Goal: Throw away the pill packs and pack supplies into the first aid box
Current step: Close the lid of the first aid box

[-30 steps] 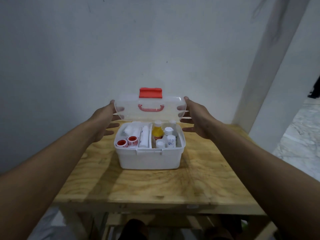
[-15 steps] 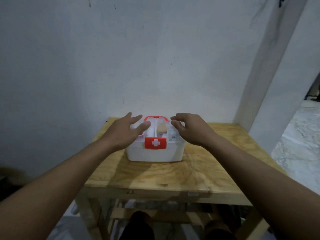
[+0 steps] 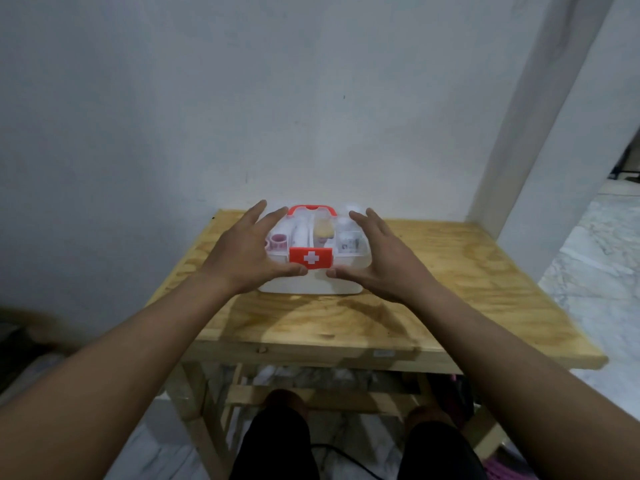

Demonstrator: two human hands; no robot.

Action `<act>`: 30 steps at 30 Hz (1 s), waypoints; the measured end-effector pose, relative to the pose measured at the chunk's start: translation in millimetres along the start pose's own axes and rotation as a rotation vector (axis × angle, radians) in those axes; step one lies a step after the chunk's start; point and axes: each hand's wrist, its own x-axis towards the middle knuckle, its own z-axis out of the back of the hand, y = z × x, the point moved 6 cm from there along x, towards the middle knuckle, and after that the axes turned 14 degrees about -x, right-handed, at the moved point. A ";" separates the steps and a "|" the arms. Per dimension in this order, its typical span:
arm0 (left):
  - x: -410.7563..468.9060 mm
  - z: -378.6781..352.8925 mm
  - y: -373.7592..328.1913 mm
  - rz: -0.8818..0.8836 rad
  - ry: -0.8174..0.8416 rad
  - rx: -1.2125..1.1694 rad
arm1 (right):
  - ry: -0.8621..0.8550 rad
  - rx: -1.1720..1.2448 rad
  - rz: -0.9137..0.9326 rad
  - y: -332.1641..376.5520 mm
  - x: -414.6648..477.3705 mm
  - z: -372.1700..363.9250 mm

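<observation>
The white first aid box (image 3: 313,285) stands on the wooden table (image 3: 450,278) near the wall, its clear lid down. A red latch with a white cross (image 3: 310,258) sits at the front, a red handle (image 3: 311,209) on top. Through the lid I see tape rolls, white bottles and a yellow bottle. My left hand (image 3: 247,252) lies spread on the lid's left side, thumb near the latch. My right hand (image 3: 381,258) lies spread on the right side, thumb under the latch. No pill packs are visible.
A white wall stands directly behind the table, and a white pillar (image 3: 540,140) rises at the right. My knees (image 3: 277,445) are under the table's front edge. Marble floor (image 3: 602,265) shows at the right.
The lid went from open to closed. My hands moved from the lid's sides onto its top, thumbs now at the red latch. The camera pulled back.
</observation>
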 end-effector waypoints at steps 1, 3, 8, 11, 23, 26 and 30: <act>-0.4 -0.3 0.3 -0.003 -0.006 0.006 | -0.025 0.005 -0.019 2.6 -0.9 -1.2; -0.3 -1.5 0.2 -0.011 -0.017 0.014 | -0.073 0.000 -0.054 6.3 -1.6 -3.1; 2.3 -2.8 3.1 -0.020 -0.043 -0.026 | -0.100 0.008 -0.059 6.5 -2.3 -3.6; 0.2 -6.4 9.1 -0.019 -0.092 -0.140 | -0.097 0.062 -0.059 4.1 -1.9 -7.1; 1.9 -18.8 26.0 0.030 -0.160 -0.496 | -0.018 0.450 -0.155 -17.2 -2.9 -30.3; 13.0 -25.9 16.3 0.017 -0.154 -0.517 | -0.019 0.439 -0.169 -30.6 3.0 -25.3; 36.9 -38.9 -1.8 0.012 -0.133 -0.545 | -0.014 0.424 -0.191 -56.0 16.9 -16.3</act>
